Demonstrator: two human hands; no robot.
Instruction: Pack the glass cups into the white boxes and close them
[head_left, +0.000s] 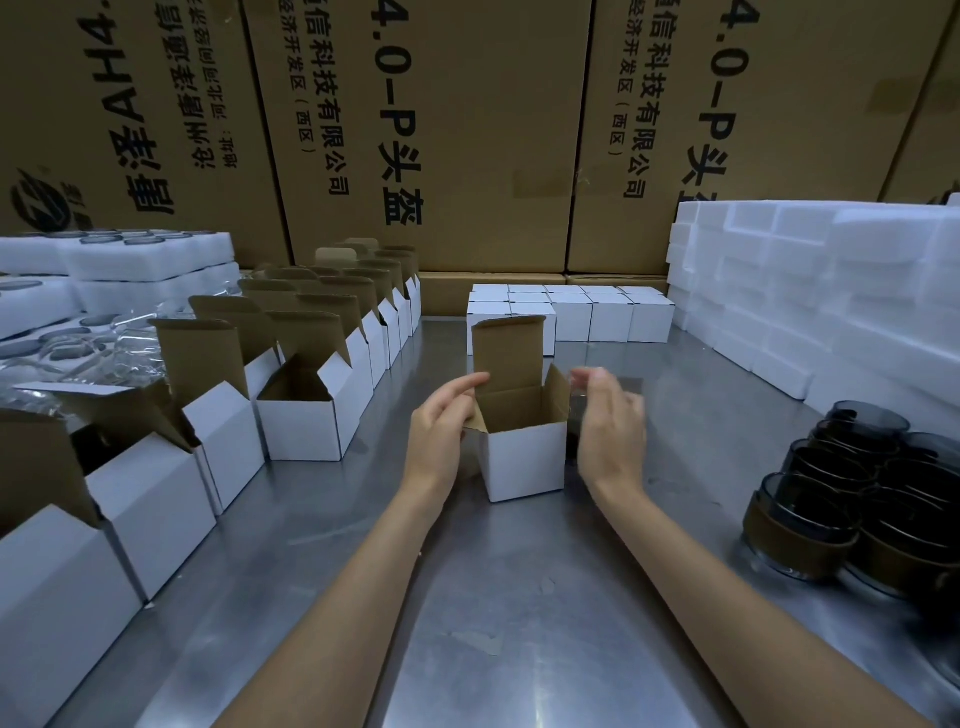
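Note:
An open white box (524, 460) stands mid-table with its brown lid flap upright behind it. My left hand (441, 426) lies against the box's left side, fingers nearly straight, the forefinger touching the left flap. My right hand (610, 421) is blurred, just right of the box. It holds a dark glass cup (575, 421), upright against the box's right wall and mostly hidden by the palm. More smoky glass cups (852, 493) with brown sleeves are stacked at the right edge.
A row of open white boxes (306, 415) runs along the left of the metal table (519, 597). Closed white boxes (587, 314) sit at the back. White foam trays (831, 312) pile up on the right and more foam (130, 260) on the left. Big cardboard cartons (467, 130) form a wall behind.

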